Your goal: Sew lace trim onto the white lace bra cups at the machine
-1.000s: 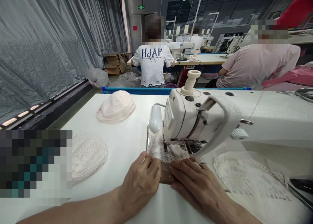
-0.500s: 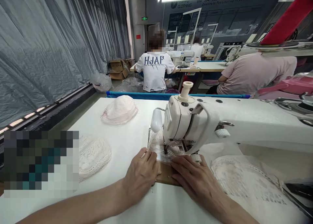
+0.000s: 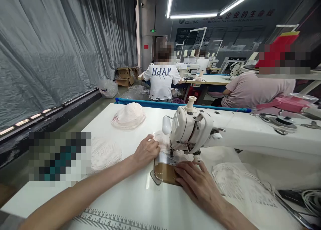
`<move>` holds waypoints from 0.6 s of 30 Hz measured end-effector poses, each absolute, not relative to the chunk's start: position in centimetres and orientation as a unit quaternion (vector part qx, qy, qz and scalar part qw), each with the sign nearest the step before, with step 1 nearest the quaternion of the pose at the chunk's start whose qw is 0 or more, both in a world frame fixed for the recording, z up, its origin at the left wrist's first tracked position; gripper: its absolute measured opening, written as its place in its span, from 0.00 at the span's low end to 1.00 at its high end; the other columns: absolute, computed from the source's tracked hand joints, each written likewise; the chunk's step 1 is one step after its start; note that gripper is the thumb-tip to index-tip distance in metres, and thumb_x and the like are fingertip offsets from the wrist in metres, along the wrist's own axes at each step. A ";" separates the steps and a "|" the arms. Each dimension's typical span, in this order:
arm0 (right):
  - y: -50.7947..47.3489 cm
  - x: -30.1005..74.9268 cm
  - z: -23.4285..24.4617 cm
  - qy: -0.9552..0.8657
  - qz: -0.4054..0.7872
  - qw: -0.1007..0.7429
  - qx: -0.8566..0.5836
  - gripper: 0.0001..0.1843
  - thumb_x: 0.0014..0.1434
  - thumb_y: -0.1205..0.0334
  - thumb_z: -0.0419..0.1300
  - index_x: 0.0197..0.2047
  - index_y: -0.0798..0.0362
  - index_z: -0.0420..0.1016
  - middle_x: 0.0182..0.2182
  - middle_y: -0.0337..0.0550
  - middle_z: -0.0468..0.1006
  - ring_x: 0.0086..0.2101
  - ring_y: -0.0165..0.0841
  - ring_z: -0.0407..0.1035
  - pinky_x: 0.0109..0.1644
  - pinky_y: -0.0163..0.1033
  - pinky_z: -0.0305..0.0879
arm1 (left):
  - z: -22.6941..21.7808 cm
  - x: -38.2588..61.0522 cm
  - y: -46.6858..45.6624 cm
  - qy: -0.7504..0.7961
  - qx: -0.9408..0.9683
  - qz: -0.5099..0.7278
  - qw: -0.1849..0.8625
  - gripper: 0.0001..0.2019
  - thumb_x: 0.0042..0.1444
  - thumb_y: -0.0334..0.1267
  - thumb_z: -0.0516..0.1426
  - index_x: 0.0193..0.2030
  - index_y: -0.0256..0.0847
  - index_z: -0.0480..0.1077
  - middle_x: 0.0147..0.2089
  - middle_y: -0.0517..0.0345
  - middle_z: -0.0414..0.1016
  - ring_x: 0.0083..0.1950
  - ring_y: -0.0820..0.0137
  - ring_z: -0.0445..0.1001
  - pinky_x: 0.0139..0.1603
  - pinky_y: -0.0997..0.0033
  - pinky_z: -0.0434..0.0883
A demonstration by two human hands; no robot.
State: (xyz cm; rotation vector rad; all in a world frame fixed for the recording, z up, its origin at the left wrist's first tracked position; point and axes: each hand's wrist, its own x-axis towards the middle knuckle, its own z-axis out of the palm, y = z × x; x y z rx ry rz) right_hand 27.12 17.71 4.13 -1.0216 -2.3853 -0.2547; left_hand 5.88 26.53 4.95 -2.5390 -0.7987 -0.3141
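A white sewing machine (image 3: 193, 131) stands on the white table, its needle and presser foot (image 3: 172, 152) low over the bed. White lace fabric (image 3: 162, 142) lies to the left of and behind the foot. My left hand (image 3: 147, 150) is closed, with curled fingers pinching the near left edge of this lace. On the other side of the foot, my right hand (image 3: 197, 178) rests palm down, fingers stretched toward the foot and close to the fabric; its fingertips partly hide what lies beneath. Between the hands a brown plate (image 3: 165, 173) shows in the machine bed.
Pale cup-shaped pieces (image 3: 129, 115) are stacked at the back left, with lace pieces (image 3: 106, 153) nearer. More lace (image 3: 238, 176) lies right, under the machine arm. Ruler markings (image 3: 107, 219) run along the front. Co-workers (image 3: 162, 79) sit beyond the blue-edged table end.
My left hand has moved away from me, up along the lace's left side, uncovering the plate's left corner. My right hand stays beside the foot. The view has tilted up and shifted.
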 end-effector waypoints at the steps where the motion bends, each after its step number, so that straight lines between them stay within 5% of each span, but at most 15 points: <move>1: 17.4 26.8 4.4 -0.887 -0.083 0.270 -0.365 0.12 0.64 0.67 0.48 0.42 0.54 0.72 0.36 0.45 0.78 0.37 0.35 0.71 0.43 0.43 0.59 | 5.1 5.2 26.0 -0.296 -0.920 -0.117 0.230 0.16 0.56 0.17 0.45 0.24 0.37 0.63 0.25 0.61 0.67 0.27 0.74 0.67 0.47 0.66 0.63; 8: 15.4 22.5 7.1 -0.912 0.019 0.269 -0.310 0.14 0.60 0.65 0.56 0.51 0.53 0.66 0.46 0.50 0.73 0.44 0.40 0.66 0.45 0.45 0.60 | 7.6 0.4 17.6 -0.326 -0.939 -0.092 0.062 0.14 0.50 0.16 0.45 0.25 0.37 0.64 0.25 0.62 0.67 0.26 0.75 0.65 0.47 0.66 0.61; 11: 15.7 20.6 8.3 -0.928 0.102 0.217 -0.286 0.18 0.55 0.65 0.62 0.49 0.53 0.67 0.44 0.49 0.73 0.44 0.40 0.65 0.46 0.46 0.59 | 9.8 -0.6 14.4 -0.383 -0.911 -0.062 -0.137 0.10 0.55 0.24 0.48 0.29 0.38 0.67 0.25 0.63 0.68 0.31 0.73 0.67 0.44 0.69 0.63; 14: 15.8 19.9 9.1 -0.922 0.248 0.121 -0.270 0.05 0.53 0.64 0.64 0.34 0.54 0.72 0.29 0.38 0.74 0.32 0.33 0.67 0.41 0.41 0.59 | 10.9 -1.3 12.2 -0.440 -0.796 -0.078 -0.409 0.08 0.59 0.36 0.51 0.35 0.38 0.70 0.31 0.59 0.72 0.37 0.71 0.69 0.36 0.75 0.64; 18: 14.3 21.2 9.6 -0.814 0.520 0.043 -0.256 0.08 0.52 0.60 0.64 0.29 0.56 0.74 0.23 0.35 0.71 0.26 0.28 0.65 0.28 0.31 0.58 | 9.7 -1.3 9.6 -0.425 -0.611 -0.142 -0.653 0.13 0.45 0.38 0.64 0.38 0.35 0.72 0.33 0.57 0.73 0.34 0.73 0.69 0.35 0.77 0.65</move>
